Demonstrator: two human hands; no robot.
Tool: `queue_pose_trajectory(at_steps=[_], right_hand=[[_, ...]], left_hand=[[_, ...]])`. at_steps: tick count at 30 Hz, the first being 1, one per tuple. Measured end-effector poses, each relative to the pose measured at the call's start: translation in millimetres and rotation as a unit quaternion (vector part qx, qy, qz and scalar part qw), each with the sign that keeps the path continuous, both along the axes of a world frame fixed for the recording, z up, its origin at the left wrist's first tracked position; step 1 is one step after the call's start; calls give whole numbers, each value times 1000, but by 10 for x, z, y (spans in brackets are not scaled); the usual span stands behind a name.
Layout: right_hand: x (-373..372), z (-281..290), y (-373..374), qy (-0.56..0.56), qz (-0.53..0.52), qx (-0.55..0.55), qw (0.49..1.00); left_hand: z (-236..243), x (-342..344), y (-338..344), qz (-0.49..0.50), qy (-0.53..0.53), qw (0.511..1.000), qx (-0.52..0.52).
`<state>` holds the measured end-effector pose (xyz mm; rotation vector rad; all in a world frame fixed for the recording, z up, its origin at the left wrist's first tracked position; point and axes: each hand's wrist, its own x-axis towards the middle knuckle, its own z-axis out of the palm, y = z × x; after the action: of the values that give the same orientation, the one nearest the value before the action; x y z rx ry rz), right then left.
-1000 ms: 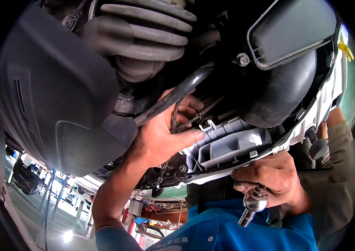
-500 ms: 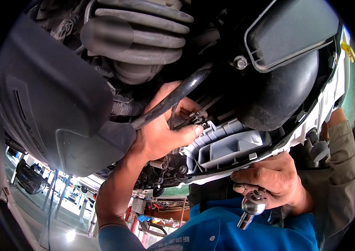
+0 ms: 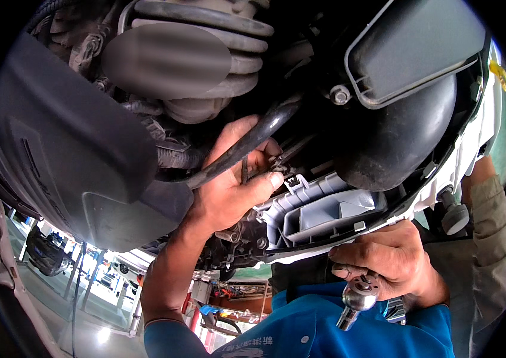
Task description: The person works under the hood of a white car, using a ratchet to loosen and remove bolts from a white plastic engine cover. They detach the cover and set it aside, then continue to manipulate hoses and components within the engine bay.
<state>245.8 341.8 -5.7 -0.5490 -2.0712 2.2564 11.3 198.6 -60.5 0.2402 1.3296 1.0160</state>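
My left hand (image 3: pixel 229 191) reaches into the engine bay from below, behind a thick black hose (image 3: pixel 244 146) that crosses over it. Its thumb and fingers are pinched on a small dark connector (image 3: pixel 277 164) with thin wires, close to a clip (image 3: pixel 294 181) on the pale grey plastic housing (image 3: pixel 324 209). Part of the fingers is hidden by the hose and shadow. My right hand (image 3: pixel 393 259) is closed on a ratchet wrench at the lower right, in front of the blue shirt. The wrench's round chrome head (image 3: pixel 361 291) and socket (image 3: pixel 348 318) stick out, pointing down; its handle is mostly hidden.
A large black cover (image 3: pixel 68 149) fills the left side. A ribbed intake duct (image 3: pixel 235 65) lies at the top, and a black air pipe (image 3: pixel 408 131) curves above the housing. Another person's grey-brown sleeve (image 3: pixel 491 227) is at the right edge, by a rubber-ended stop (image 3: pixel 454 219).
My left hand has shifted slightly left and up with the connector, widening the gap to the clip on the housing. My right hand stays nearly still with the ratchet wrench.
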Motion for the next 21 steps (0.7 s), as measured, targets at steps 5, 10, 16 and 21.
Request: queue_pose_trajectory(at_steps=[5,10,16,21], right_hand=[[2,5,20,-2,-2,3,1000],[15,-5,33,-1,5,-11,1000],[-8,4,18,11,-13,-8,1000],[-45,8,64,18,-8,-13,1000]], left_hand=[[16,-5,33,0,14,1000,19],[84,-38,54,0,26,999,35],[99,-70,111,-89,46,994,-33],[251,93,86,-50,149,985,-77]])
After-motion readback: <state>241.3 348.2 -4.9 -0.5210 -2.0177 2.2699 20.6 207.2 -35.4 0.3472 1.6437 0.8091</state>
